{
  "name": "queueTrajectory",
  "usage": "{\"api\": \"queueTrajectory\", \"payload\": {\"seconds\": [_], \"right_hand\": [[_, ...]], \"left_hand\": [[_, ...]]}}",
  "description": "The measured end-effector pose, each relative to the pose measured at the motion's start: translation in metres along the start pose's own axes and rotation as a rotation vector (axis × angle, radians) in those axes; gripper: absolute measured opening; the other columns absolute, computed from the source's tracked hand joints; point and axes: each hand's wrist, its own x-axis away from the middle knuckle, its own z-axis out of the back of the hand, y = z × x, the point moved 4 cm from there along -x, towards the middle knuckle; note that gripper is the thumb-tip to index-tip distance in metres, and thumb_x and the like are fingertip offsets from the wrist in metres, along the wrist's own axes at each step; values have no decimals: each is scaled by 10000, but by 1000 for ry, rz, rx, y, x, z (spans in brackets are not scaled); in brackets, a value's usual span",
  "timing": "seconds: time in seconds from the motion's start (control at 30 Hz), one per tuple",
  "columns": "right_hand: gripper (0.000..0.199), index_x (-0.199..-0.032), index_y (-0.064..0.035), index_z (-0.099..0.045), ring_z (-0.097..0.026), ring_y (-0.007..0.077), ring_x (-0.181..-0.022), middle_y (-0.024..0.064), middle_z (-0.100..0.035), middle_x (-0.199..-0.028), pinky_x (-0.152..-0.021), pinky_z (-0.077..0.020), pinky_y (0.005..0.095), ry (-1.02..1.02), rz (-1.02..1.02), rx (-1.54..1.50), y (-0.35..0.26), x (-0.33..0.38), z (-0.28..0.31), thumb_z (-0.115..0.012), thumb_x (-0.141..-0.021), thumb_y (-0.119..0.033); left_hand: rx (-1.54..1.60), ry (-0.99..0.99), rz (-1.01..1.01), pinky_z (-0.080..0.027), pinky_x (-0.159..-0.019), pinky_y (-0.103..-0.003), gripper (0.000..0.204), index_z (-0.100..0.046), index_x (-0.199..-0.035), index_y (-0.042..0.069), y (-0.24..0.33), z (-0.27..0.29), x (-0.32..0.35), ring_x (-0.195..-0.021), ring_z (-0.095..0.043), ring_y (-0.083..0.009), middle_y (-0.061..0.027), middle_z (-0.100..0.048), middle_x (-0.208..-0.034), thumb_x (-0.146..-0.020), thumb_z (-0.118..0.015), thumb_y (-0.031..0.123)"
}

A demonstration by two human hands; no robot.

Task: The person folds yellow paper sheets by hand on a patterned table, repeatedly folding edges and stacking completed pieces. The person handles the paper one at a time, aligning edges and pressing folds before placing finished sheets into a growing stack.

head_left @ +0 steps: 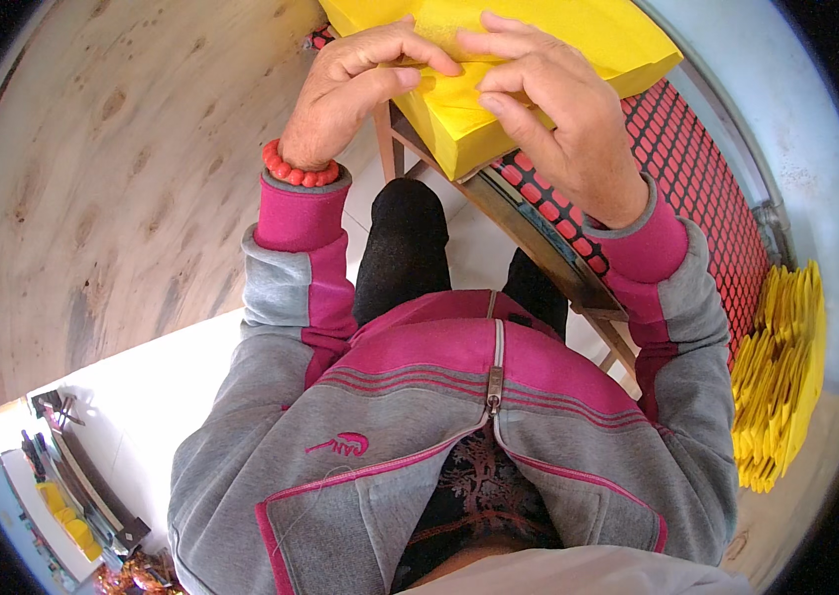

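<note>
- Left hand (360, 84): upper centre of the frame, palm down on the top sheet of the thick stack of bright yellow paper sheets (499, 89). Fingers curled inward; thumb and forefinger are pinched closed on a raised fold of the top sheet.
- Right hand (553, 109): just right of the left hand, touching the same sheet. Thumb and forefinger (484, 45) are closed on the paper edge, fingertips meeting those of the left hand; the remaining fingers are bent and rest loosely on the stack.
- Stack of yellow sheets: at the top centre of the frame, lying on the counter; one corner points down toward the person's knees. The upper part runs out of the frame.
- Counter: a red perforated mesh panel (697, 178) in a wooden frame (539, 238), slanting from the top centre to the right of the frame.
- Bracelet of round red beads (299, 171): on the left wrist, just above the pink cuff.
- Grey and pink zip-front jacket (439, 416): fills the lower centre; a small pink emblem sits on its left chest.
- Second pile of folded yellow paper pieces (781, 377): right edge of the frame, below the mesh panel, well apart from both hands.
- Small yellow items on a low shelf (67, 516): lower left corner, too small to identify.
- Floor: pale wood-grain surface (92, 198) on the left side of the frame.
</note>
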Motion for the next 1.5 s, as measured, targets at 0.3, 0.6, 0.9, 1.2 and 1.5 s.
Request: {"api": "queueTrajectory", "payload": {"seconds": [0.3, 0.6, 0.9, 1.2, 1.5], "right_hand": [[78, -955, -37, -646, -630, 349, -1242, 138, -713, -1223, -1011, -493, 422, 73, -80, -58, -5, 3, -4, -691, -896, -64], [223, -1001, -23, -655, -674, 369, -1116, 214, -684, -1244, -978, -523, 445, 137, -178, -81, -2, 5, -2, -783, -834, -97], [226, -981, -31, -686, -632, 375, -1195, 231, -634, -1337, -1005, -496, 452, 130, -8, 64, -11, -3, 4, -790, -791, -93], [145, -898, -29, -654, -622, 412, -1212, 211, -669, -1294, -1039, -474, 474, 135, -141, 8, -11, -1, 2, -765, -829, -92], [169, -907, -18, -638, -636, 431, -1186, 225, -692, -1227, -1023, -497, 482, 136, -192, -28, -9, 2, 2, -774, -832, -86]], "left_hand": [[-77, -11, -150, -443, -1001, -332, 279, -714, -1093, 7, -3, 0, 0, -1089, -622, -190, -79, -688, -1127, -860, -585, 87], [-38, 119, -125, -472, -990, -315, 85, -701, -973, 54, -11, -2, 1, -888, -615, -89, 21, -678, -918, -942, -718, 131], [102, 226, -41, -479, -829, -233, 103, -687, -956, 40, -12, -8, 2, -882, -590, -53, 44, -666, -890, -963, -722, 137], [111, 211, -91, -461, -778, -225, 91, -676, -958, 22, -12, -9, 1, -857, -577, -60, 35, -639, -915, -969, -693, 110], [37, 147, -155, -415, -1053, -337, 161, -676, -1061, 7, -16, 0, 5, -1154, -586, -159, -54, -678, -1108, -902, -648, 6]]}}
